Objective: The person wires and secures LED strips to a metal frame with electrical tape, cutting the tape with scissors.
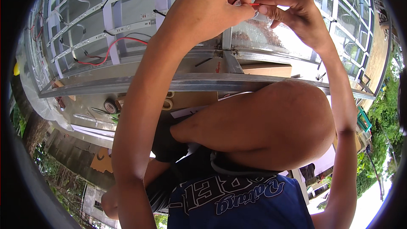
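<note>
Up at the top of the view, my left hand (212, 10) is closed, with thumb and forefinger pinching the end of a thin red wire (254, 4). From the other side my right hand (296, 15) pinches the same wire, its other fingers curled loosely. Only a short red length shows between the two sets of fingertips. A bit of dark wire is visible by my left fingers, partly hidden. Behind the hands, white LED strips (123, 29) are tied with black ties across a metal frame. A longer red wire (106, 55) loops from a strip towards my left forearm.
A metal bar (186, 83) of the frame runs across in front of my raised knee (292, 123). Below it lie tape rolls (110, 107) and cardboard (190, 100). A cardboard piece (267, 69) sits inside the frame. Greenery (381, 114) shows at the right.
</note>
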`<state>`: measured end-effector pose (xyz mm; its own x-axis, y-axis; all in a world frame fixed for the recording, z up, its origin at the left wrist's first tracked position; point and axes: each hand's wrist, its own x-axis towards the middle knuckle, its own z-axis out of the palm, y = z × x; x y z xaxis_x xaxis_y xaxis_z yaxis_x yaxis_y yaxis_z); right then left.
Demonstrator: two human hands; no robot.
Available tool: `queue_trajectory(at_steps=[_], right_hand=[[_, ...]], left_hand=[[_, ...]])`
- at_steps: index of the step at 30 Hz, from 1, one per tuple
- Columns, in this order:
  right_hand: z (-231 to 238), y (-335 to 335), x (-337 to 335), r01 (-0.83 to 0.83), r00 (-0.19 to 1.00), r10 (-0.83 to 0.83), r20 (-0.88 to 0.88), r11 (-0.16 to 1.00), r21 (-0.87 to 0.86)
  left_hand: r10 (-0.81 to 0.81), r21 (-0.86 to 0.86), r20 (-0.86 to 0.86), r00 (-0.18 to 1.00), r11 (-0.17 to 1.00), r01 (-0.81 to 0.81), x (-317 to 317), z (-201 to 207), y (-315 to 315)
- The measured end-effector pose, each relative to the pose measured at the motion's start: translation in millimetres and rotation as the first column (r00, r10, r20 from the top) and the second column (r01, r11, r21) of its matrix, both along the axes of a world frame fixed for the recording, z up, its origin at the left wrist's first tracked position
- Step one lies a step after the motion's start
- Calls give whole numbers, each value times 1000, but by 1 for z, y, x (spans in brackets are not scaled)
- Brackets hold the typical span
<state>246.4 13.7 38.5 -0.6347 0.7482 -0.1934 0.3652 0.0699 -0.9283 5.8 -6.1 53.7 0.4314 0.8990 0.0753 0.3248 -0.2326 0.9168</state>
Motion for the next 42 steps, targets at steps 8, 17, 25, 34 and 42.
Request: queue_trajectory(at_steps=[8,17,25,34,42], right_hand=[[10,-6,-4,-151,986,88,142,831,535],[15,-13,-9,-204,973,69,219,695,689],[16,-1,-5,-126,992,98,83,877,464],[9,-2,-4,-61,998,47,42,890,452],[18,-8,-11,-151,989,75,131,501,852]], left_hand=[[-70,-111,17,997,991,72,-4,9,2],[-64,-131,36,997,989,68,-2,11,-4],[-82,-251,34,996,964,88,-8,9,7],[-117,-237,8,993,964,116,-9,10,9],[-107,-261,41,993,958,114,-8,10,9]])
